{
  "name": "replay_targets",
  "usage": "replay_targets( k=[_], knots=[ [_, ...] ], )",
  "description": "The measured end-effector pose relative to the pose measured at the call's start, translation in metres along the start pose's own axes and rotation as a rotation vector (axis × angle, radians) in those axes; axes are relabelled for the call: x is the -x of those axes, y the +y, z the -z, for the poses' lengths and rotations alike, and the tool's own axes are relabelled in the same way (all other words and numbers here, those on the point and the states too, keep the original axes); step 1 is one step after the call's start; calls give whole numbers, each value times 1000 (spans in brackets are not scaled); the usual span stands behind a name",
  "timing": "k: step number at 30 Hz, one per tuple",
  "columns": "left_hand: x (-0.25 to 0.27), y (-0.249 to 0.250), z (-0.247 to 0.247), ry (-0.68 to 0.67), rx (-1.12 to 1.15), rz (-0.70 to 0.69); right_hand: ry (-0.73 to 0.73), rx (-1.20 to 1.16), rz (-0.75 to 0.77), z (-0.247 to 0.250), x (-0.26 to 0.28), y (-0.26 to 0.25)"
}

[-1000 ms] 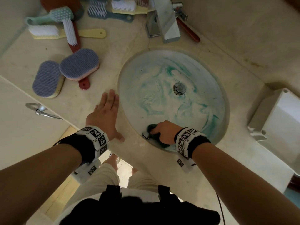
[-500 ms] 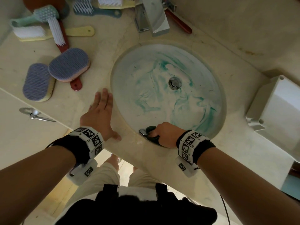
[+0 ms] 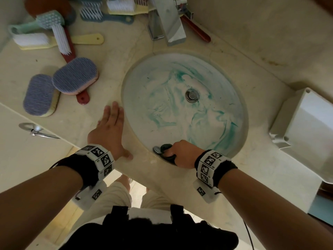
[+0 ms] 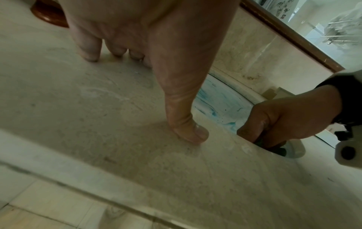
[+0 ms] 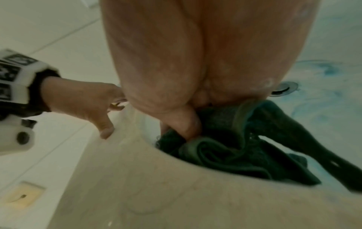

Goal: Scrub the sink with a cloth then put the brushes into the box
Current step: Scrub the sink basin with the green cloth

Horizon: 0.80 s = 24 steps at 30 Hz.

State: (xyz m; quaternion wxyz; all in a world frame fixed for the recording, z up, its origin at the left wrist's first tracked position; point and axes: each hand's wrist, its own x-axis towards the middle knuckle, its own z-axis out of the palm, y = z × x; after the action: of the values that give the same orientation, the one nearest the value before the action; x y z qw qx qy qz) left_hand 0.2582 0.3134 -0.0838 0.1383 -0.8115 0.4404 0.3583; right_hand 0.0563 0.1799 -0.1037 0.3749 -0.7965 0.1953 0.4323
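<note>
Beige counter (image 3: 111, 56) carries my flat, straight-fingered left hand (image 3: 110, 130) while my right hand (image 3: 183, 154) grips the dark cloth (image 5: 245, 147) at the sink (image 3: 137, 109) wall nearest me, unscrubbed blue smears lying ahead toward the drain (image 3: 192, 95).

Cloth (image 5: 235, 148) mostly under right hand (image 5: 195, 62)

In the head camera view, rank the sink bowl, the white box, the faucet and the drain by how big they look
1. sink bowl, largest.
2. white box, though the frame edge cuts it off.
3. faucet, partly cut off at the top.
4. drain, smallest.
</note>
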Motion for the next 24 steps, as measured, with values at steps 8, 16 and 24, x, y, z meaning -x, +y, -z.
replay_targets(
  k=[8,16,24],
  knots=[
    [1,0,0,1,-9,-7,-6,63,13,-1,4,-10],
    [-3,-3,-2,18,-17,-5,3,2,-33,6,-3,-2],
    [-4,-6,-7,25,-4,-14,21,-32,1,2,6,-7]
  ],
)
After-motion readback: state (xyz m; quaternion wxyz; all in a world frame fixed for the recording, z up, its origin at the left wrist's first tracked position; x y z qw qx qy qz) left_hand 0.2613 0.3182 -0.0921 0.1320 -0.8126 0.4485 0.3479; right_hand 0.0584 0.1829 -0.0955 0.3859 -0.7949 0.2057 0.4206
